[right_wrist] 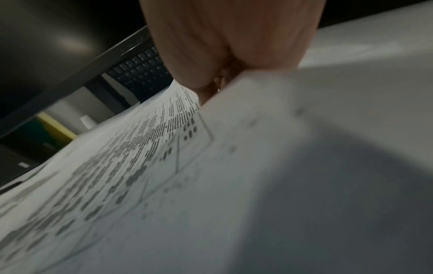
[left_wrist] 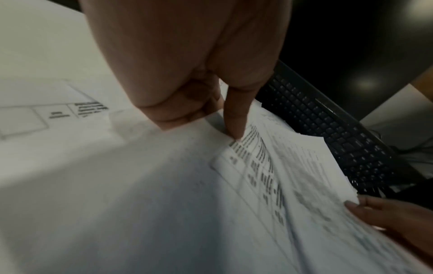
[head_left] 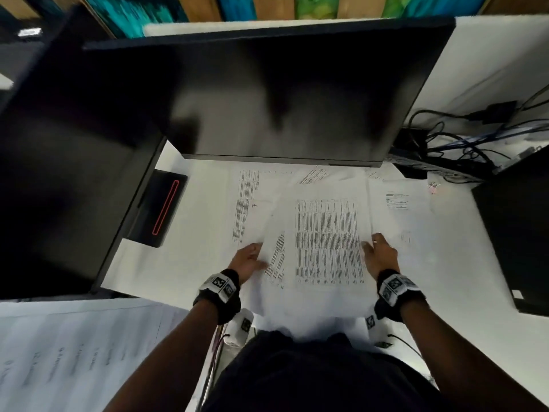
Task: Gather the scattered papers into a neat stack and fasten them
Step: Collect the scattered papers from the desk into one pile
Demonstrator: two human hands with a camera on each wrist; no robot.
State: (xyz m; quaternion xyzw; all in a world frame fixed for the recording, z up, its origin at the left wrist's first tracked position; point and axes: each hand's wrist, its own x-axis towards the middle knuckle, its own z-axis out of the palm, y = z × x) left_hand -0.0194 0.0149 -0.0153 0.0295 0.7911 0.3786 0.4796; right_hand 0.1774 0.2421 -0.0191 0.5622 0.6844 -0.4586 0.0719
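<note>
Both hands, left (head_left: 249, 258) and right (head_left: 381, 254), pinch the part-gathered papers (head_left: 323, 242) below the monitor (head_left: 267, 93); loose sheets (head_left: 246, 200) remain, nothing fastened.

A dark monitor (head_left: 282, 96) stands at the back of the white counter (head_left: 451, 263), a black keyboard (left_wrist: 332, 129) lies under it, tangled cables (head_left: 463, 144) at right, a second dark screen (head_left: 59, 173) at left

hands (head_left: 315, 257) gripping papers (head_left: 326, 239), monitor (head_left: 282, 99)
</note>
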